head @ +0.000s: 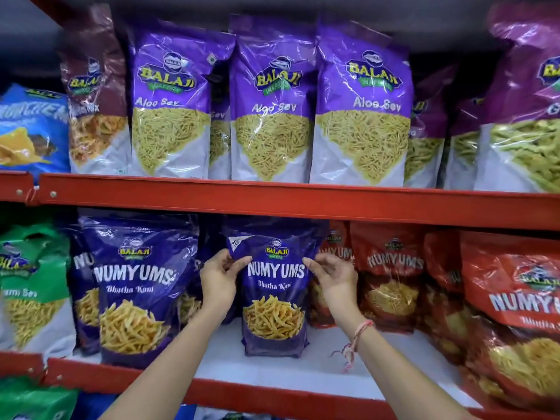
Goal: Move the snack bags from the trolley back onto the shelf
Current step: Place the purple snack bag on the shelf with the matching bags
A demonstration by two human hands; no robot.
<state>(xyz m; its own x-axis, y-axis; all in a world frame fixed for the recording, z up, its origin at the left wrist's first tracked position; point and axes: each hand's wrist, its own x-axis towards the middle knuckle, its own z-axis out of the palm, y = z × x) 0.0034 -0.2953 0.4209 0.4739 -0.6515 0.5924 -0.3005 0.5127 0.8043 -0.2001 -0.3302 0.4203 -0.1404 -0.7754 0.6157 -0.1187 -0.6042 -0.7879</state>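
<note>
A blue bag [274,298] is being stood on the shelf [303,368], its top pinched by the left hand [219,283] and the right hand [333,278], whose grip is to be released once it is judged steady.

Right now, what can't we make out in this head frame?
- Trolley: out of the head view, below the bottom edge.
- Grip on the blue bag: the left hand pinches its folded corner; whether the right hand touches it is unclear.
- Bags behind the front row: hidden by the purple bags.
- Red bag: blurred, cut by the right edge.
</note>
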